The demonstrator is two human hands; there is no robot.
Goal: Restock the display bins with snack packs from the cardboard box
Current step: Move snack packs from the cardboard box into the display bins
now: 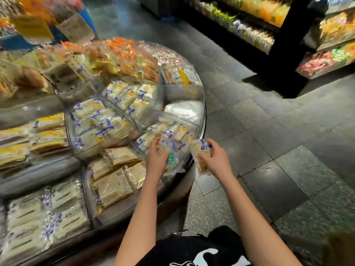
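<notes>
Head view: the right hand [216, 160] has its grip clamped on a snack pack [201, 158] just outside the clear display bin [184, 120]. The left hand [156, 159] grips a second pack [172, 157] over the bin; its print is blurred and the fingertips are hidden.

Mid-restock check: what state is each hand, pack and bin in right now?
Left hand, gripping the left pack.
Right hand, gripping the right pack.
Left pack, held low over the front bin.
Right pack, held beside the rim, not yet in.
Front bin, partly filled.
Bin behind it, mostly white plastic showing.
Cardboard box, not in view.
</notes>
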